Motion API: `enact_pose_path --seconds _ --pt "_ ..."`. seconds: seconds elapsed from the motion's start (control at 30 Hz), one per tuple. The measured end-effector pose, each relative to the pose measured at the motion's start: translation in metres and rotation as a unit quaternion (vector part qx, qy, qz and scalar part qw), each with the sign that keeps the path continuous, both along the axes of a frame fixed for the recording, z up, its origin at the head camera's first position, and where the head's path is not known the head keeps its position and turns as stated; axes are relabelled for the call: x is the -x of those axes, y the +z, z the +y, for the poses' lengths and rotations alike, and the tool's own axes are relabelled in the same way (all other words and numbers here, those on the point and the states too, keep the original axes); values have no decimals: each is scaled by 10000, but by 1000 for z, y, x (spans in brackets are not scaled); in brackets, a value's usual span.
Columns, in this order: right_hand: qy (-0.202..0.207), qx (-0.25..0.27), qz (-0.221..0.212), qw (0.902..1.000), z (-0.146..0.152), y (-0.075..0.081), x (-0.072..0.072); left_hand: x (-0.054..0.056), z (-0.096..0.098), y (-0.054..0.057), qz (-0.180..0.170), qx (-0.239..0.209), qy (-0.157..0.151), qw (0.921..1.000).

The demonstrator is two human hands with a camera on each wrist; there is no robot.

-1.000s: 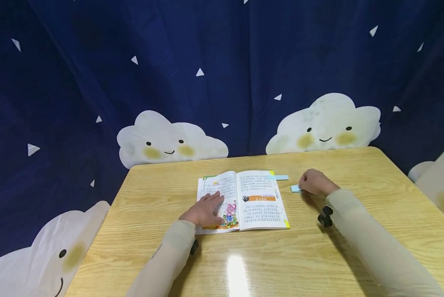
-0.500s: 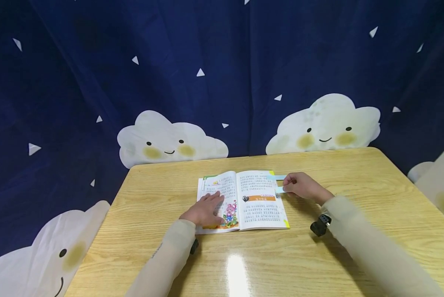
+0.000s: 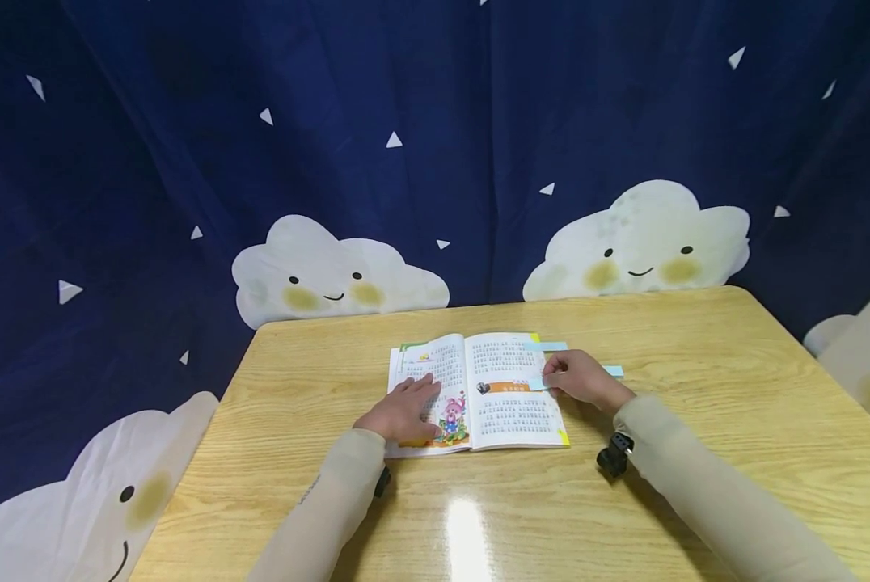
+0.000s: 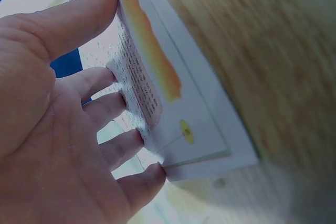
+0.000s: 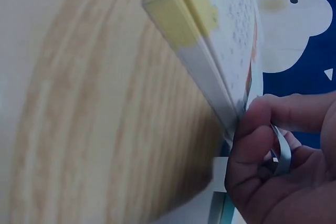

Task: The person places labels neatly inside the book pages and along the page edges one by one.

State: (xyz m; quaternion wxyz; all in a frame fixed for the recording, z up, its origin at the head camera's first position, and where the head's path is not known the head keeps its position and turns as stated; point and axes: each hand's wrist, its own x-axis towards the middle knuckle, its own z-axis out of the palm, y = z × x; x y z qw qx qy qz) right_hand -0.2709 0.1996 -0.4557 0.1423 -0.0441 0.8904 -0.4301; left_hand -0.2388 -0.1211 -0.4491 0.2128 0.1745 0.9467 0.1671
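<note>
An open book (image 3: pixel 504 420) with printed pages and a pink cartoon animal lies on the table. My left hand (image 3: pixel 400 412) rests on its left page with the fingers spread; in the left wrist view the fingertips (image 4: pixel 152 174) press the paper. At the right page's outer edge, my right hand (image 3: pixel 580 378) pinches a narrow light blue sticky note (image 3: pixel 538 384), whose free end overlaps the orange heading. The right wrist view shows a bent pale strip (image 5: pixel 284 153) inside the curled hand. Above it, another light blue sticky note (image 3: pixel 547 347) sticks out past the page edge.
A further light blue strip (image 3: pixel 614 371) lies on the wooden table (image 3: pixel 297 501) right of the book, partly hidden by my right hand. A dark blue curtain (image 3: pixel 377 97) with white clouds hangs behind the table's far edge.
My right hand has moved left from the table to the book's right page, bringing the sticky note over its edge, then slightly down. The left hand stays put.
</note>
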Motion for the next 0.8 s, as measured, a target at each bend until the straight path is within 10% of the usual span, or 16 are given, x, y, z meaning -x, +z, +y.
enact_pose_path --seconds 0.8 --pt "-8 -467 155 9988 0 -8 1 2 1 2 -19 17 8 10000"
